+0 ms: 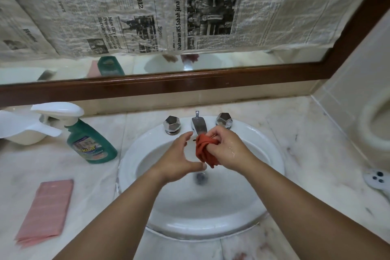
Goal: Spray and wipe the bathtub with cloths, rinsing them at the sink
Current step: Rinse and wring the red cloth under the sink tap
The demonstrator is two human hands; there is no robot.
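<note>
Forearms: both reach from the bottom edge over the white oval ceramic sink (130, 154), which is set into the pale marble table (306, 175).
Pink folded cloth (48, 209): lies flat on the table, left of the sink, well apart from both hands.
Left hand (181, 158): over the bowl, fingers loosely spread and holding nothing; the thumb is just beside the cloth's hanging tail, and contact cannot be told.
Right hand (225, 148): wet, fingers curled tightly round the bunched rust-red cloth (203, 150), held just under the chrome tap spout (198, 125) and above the drain (200, 177).
Green spray bottle with white trigger (90, 143): upright on the table, left of the sink, untouched.
Faceted chrome knobs (172, 124): one each side of the spout; whether water runs cannot be told.
Mirror (232, 61): wood-framed, mostly covered by newspaper (147, 6).
Step in hand: most likely rinsing or wringing the red cloth at the sink.
Next move: probably calls for the left hand to take the tail and twist against the right, over the bowl so drips stay inside.
</note>
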